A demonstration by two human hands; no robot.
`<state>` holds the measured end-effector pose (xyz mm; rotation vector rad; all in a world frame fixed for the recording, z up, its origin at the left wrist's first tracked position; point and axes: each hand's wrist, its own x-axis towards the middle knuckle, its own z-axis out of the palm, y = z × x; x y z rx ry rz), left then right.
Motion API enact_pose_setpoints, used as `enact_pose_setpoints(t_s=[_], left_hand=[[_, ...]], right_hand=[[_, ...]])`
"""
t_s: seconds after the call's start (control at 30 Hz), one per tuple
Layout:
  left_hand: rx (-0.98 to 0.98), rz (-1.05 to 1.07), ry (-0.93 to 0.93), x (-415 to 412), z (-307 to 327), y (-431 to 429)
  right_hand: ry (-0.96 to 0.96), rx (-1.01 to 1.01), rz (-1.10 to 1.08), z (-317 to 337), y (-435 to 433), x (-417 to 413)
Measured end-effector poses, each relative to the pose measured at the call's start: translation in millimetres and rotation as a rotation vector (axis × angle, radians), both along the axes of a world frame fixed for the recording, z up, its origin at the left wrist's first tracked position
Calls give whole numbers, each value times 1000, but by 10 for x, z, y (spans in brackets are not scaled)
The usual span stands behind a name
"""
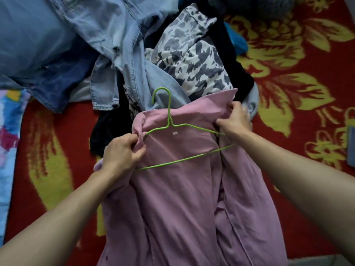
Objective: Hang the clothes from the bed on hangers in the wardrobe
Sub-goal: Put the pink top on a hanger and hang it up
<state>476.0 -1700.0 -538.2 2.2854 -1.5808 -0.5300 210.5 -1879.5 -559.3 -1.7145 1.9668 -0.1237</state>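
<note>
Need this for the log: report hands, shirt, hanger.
Left hand pinches pink shirt collar; right hand grips its other shoulder. Green hanger lies in open shirt.

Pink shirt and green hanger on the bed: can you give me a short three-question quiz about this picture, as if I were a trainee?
1. True or false: the hook of the green hanger points away from the person, toward the clothes pile.
2. What does the left hand grip? A the pink shirt; B the hanger's hook; C a sock.
3. Fill in: the bedcover is ___ with yellow flowers.
Key: 1 true; 2 A; 3 red.
</note>
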Motion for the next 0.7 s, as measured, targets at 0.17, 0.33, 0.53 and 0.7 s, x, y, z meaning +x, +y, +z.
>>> enact_pose_setpoints(t_s=[0.17, 0.33, 0.53, 0.7], left_hand=[[-15, 35, -69, -136, 114, -56], [11, -60, -133, -330, 294, -189], [12, -350, -383, -319, 334, -198], [120, 66, -330, -413, 233, -236]], right_hand=[[-88, -51, -58, -11, -43, -309], [-216, -353, -39, 435, -25, -588], [-62, -346, 123, 532, -69, -977], [-355, -254, 219, 467, 560, -791]])
